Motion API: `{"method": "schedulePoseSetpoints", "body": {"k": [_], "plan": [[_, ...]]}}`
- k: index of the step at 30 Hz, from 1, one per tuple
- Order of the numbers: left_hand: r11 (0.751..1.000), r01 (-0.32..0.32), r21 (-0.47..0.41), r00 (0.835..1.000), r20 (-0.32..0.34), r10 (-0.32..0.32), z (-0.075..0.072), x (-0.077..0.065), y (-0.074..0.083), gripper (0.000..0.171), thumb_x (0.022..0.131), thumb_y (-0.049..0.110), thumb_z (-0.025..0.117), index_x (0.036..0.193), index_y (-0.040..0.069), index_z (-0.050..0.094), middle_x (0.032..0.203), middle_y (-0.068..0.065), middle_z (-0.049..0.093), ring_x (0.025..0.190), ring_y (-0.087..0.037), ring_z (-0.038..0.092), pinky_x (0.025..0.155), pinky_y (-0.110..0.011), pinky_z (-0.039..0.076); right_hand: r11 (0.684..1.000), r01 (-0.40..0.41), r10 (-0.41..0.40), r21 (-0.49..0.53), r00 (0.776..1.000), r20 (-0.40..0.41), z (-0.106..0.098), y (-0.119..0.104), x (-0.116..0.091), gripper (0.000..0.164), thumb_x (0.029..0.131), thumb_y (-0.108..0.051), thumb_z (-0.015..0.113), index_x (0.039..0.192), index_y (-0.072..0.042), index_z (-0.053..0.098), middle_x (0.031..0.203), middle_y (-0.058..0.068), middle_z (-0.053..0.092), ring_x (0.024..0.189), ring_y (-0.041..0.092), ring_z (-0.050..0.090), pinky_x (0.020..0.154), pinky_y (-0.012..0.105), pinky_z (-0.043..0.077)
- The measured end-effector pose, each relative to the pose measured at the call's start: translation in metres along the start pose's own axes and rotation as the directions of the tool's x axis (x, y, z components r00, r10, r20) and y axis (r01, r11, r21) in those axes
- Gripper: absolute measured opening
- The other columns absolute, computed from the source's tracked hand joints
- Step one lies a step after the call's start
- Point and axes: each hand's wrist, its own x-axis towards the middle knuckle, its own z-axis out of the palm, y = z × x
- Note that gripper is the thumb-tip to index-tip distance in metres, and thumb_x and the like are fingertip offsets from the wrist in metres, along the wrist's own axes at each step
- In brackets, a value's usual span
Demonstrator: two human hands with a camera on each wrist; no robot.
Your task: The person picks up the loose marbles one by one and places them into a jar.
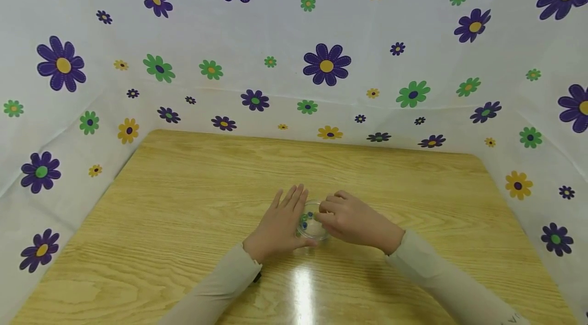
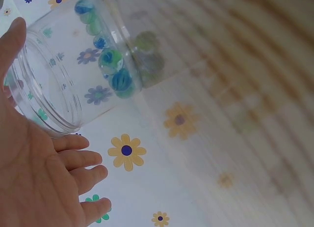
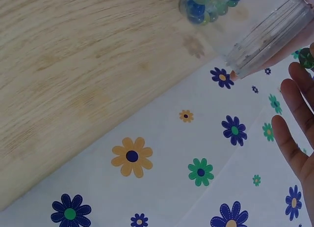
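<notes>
A clear plastic jar (image 2: 68, 65) stands upright on the table with several blue and green glass marbles (image 2: 111, 60) on its bottom. My left hand (image 1: 280, 223) lies along the jar's left side, its fingers straight and its thumb reaching across the near side. Over the right part of the jar's mouth is my right hand (image 1: 346, 218). It pinches a dark green marble (image 3: 306, 58) at its fingertips, close above the rim; part of this marble is cut off by the edge of the right wrist view.
The wooden table (image 1: 193, 187) stretches around the jar on all sides. A white cloth (image 1: 275, 24) with printed flowers hangs behind the table and along both its sides. A small black object (image 1: 256, 277) shows beside the left sleeve.
</notes>
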Motion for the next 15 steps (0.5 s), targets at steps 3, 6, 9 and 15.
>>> {"method": "schedulePoseSetpoints", "body": {"k": [3, 6, 9, 15], "plan": [[1.000, -0.002, -0.009, 1.000, -0.003, 0.002, -0.0007, -0.0004, 0.0000, 0.111, 0.076, 0.073, 0.054, 0.151, 0.001, 0.013, 0.158, -0.016, 0.013, 0.146, -0.028, 0.014, 0.117, -0.050, 0.014, 1.000, -0.006, 0.006, -0.002, 1.000, 0.025, -0.0002, -0.0015, -0.0011, 0.018, 0.079, -0.021, 0.076, 0.095, -0.017, 0.069, 0.088, -0.005, 0.066, 0.081, 0.011, 0.061, 0.079, 0.030, 0.051], [1.000, -0.005, -0.012, 1.000, -0.006, 0.005, -0.0015, -0.0006, 0.0002, 0.111, 0.076, 0.072, 0.054, 0.150, 0.001, 0.014, 0.158, -0.016, 0.013, 0.146, -0.029, 0.015, 0.117, -0.050, 0.015, 1.000, -0.010, 0.010, -0.006, 1.000, 0.020, -0.0001, -0.0015, -0.0018, 0.019, 0.078, -0.021, 0.077, 0.095, -0.016, 0.068, 0.088, -0.004, 0.066, 0.082, 0.011, 0.062, 0.080, 0.031, 0.051], [1.000, -0.010, -0.021, 1.000, -0.011, 0.010, -0.0022, -0.0004, 0.0007, 0.111, 0.076, 0.071, 0.055, 0.150, 0.000, 0.014, 0.157, -0.017, 0.014, 0.146, -0.029, 0.016, 0.117, -0.050, 0.015, 1.000, -0.021, 0.021, -0.011, 1.000, -0.001, -0.0004, 0.0000, -0.0023, 0.020, 0.076, -0.020, 0.078, 0.093, -0.015, 0.068, 0.088, -0.003, 0.067, 0.082, 0.011, 0.062, 0.079, 0.031, 0.051], [1.000, -0.005, -0.022, 1.000, -0.012, 0.005, -0.0012, 0.0004, 0.0016, 0.112, 0.075, 0.071, 0.057, 0.150, 0.000, 0.015, 0.157, -0.017, 0.014, 0.146, -0.029, 0.016, 0.117, -0.050, 0.015, 0.998, -0.067, 0.067, -0.004, 0.997, -0.023, -0.0033, 0.0040, -0.0037, 0.025, 0.073, -0.021, 0.080, 0.094, -0.014, 0.069, 0.090, -0.002, 0.067, 0.085, 0.013, 0.063, 0.079, 0.032, 0.051]]}}
